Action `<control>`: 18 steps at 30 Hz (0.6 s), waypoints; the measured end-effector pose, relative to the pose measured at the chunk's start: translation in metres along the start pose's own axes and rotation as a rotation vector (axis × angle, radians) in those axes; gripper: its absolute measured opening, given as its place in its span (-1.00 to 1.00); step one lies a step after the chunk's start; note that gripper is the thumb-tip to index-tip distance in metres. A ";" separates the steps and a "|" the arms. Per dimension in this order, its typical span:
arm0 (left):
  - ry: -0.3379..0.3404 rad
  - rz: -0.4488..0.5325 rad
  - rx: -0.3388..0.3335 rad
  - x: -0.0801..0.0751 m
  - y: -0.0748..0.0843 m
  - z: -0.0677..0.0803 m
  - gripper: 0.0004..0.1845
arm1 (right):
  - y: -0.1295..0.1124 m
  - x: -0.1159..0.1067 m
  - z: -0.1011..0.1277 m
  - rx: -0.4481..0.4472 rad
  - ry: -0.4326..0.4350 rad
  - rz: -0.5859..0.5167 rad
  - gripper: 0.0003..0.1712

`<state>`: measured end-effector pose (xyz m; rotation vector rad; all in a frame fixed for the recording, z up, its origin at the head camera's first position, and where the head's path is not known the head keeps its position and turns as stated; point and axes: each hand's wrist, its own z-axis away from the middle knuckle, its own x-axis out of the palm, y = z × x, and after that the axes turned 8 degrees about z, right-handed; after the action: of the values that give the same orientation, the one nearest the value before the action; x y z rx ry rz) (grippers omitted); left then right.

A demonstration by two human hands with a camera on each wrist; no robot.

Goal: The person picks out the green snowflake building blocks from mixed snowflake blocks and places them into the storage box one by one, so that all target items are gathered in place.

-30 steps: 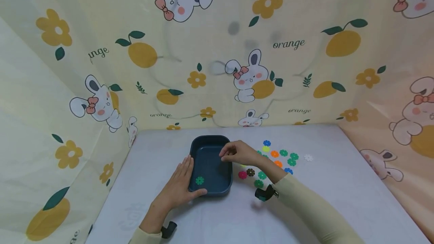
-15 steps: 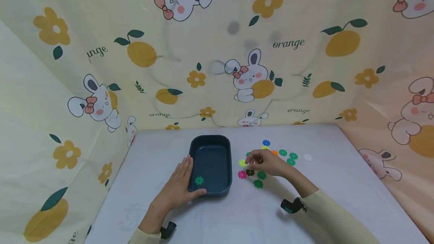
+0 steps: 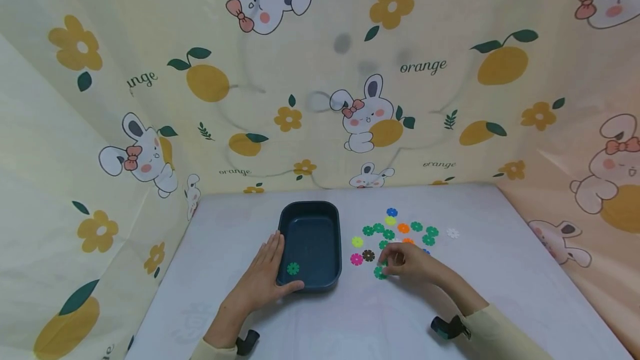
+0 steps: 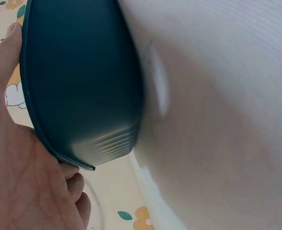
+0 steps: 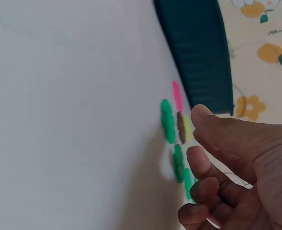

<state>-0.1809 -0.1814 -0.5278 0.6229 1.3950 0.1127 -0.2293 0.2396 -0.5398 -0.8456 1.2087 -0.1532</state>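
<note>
A dark blue rectangular tray (image 3: 311, 238) stands on the table with one green flower-shaped disc (image 3: 293, 268) inside, near its front left corner. My left hand (image 3: 260, 274) rests against the tray, fingers straight along its left side and thumb at the front rim. To the right of the tray, my right hand (image 3: 411, 263) hovers low over the scattered discs, its fingertips right by a green disc (image 3: 380, 273). In the right wrist view, thumb and forefinger are apart with nothing between them. Close by lie a brown disc (image 3: 368, 255) and a pink disc (image 3: 356, 259).
Several more discs lie spread behind the right hand, among them a yellow disc (image 3: 357, 241), an orange disc (image 3: 403, 228) and a blue disc (image 3: 392, 212). A white disc (image 3: 452, 233) lies farthest right. A printed curtain (image 3: 310, 143) encloses the table's back and sides.
My right hand has moved from over the tray rightward to the discs, then nearer the front edge, by the green disc. The left hand stays at the tray.
</note>
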 end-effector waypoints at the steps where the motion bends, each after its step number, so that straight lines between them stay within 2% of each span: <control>1: -0.002 -0.001 0.000 0.000 0.000 0.000 0.38 | 0.001 0.002 0.001 0.006 0.003 -0.001 -0.77; 7: 0.000 0.006 -0.005 0.000 0.001 0.000 0.38 | 0.006 0.010 0.002 -0.011 0.022 0.009 -0.74; 13: -0.005 0.005 -0.005 0.001 0.000 -0.001 0.38 | 0.001 0.015 0.003 0.045 0.025 0.012 -0.72; 18: -0.004 -0.002 -0.008 0.001 0.000 -0.001 0.38 | -0.003 0.016 0.002 0.053 0.025 0.025 -0.70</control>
<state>-0.1819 -0.1810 -0.5291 0.6145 1.3909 0.1153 -0.2206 0.2294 -0.5501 -0.7844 1.2330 -0.1758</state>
